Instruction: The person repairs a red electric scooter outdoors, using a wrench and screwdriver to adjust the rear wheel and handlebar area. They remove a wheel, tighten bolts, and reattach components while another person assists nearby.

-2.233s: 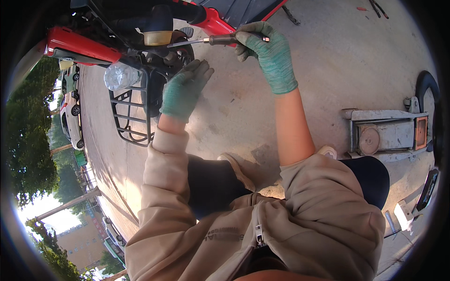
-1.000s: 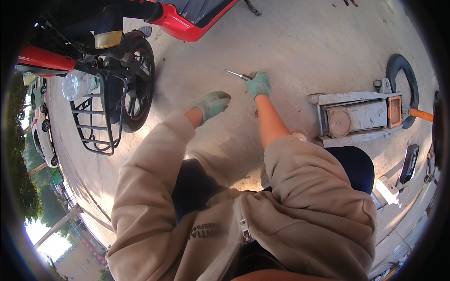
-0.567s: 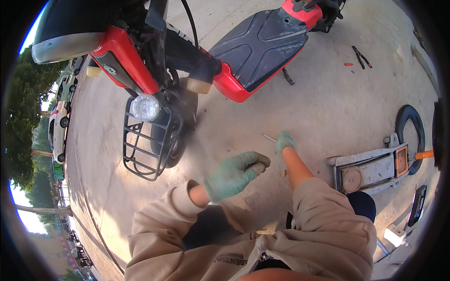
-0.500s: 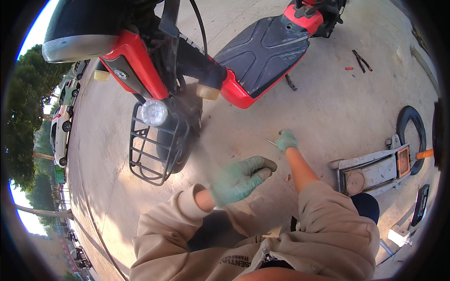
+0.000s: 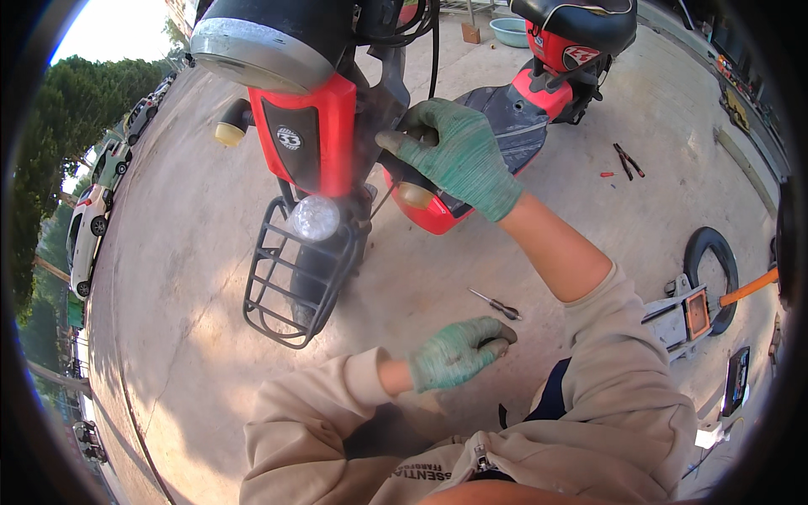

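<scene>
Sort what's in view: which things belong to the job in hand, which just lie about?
Likely the job:
red scooter, right hand at its front
screwdriver on the ground near the left hand

Apparently just lying about:
pliers
grey floor jack
blue basin

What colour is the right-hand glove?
The glove is streaky green with dark fingertips, shown in the head view.

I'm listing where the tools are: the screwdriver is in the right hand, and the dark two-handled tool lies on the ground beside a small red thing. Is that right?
Not quite: the screwdriver is not in the right hand; the head view shows it lying on the ground near the left hand. The dark two-handled tool does lie beside a small red thing.
</scene>
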A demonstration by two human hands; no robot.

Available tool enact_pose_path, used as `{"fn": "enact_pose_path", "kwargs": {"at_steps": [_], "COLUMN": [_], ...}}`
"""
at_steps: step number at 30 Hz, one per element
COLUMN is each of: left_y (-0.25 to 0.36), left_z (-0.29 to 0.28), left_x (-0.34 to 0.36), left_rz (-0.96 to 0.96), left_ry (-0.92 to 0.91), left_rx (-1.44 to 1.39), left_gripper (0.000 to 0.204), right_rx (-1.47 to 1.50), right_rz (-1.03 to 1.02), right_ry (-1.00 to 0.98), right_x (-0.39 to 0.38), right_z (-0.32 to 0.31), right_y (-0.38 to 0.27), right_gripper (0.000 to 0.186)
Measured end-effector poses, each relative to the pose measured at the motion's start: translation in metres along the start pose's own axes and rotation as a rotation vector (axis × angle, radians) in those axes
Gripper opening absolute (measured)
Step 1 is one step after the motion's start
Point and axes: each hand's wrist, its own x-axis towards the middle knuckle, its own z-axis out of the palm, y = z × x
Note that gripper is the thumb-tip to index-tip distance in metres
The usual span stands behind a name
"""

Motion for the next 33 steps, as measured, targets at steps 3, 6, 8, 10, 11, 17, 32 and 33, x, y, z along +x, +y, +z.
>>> {"fn": "enact_pose_path", "kwargs": {"at_steps": [3, 6, 8, 10, 11, 17, 32, 33], "left_y": [0.003, -0.003, -0.011, -0.019, -0.022, -0.026, -0.032, -0.031], "left_z": [-0.001, 0.0, 0.002, 0.002, 0.003, 0.003, 0.002, 0.002], "left_x": [-0.001, -0.005, -0.006, -0.008, -0.009, -0.01, -0.003, -0.003], "left_rz": [-0.024, -0.066, -0.081, -0.098, -0.076, -0.07, -0.098, -0.092], "left_ry": [0.001, -0.027, -0.044, -0.053, -0.051, -0.047, -0.074, -0.072], "left_rx": [-0.073, -0.049, -0.048, -0.063, -0.081, -0.087, -0.156, -0.168], "left_gripper": [0.024, 0.024, 0.025, 0.025, 0.026, 0.027, 0.029, 0.029], "right_rx": [-0.073, -0.095, -0.067, -0.021, 0.014, 0.042, 0.128, 0.104], "right_rz": [0.054, 0.057, 0.001, 0.018, 0.015, 0.171, 0.213, 0.213], "right_ry": [-0.004, 0.021, 0.03, 0.047, 0.056, -0.015, -0.154, -0.173], "right_x": [0.01, 0.007, -0.001, -0.008, -0.01, -0.001, -0.011, -0.014], "right_z": [0.006, 0.01, 0.013, 0.017, 0.019, 0.012, -0.017, -0.021], "right_y": [0.002, 0.008, 0.007, 0.003, 0.001, 0.01, 0.033, 0.038], "right_gripper": [0.035, 0.037, 0.036, 0.037, 0.037, 0.041, 0.034, 0.031]}}
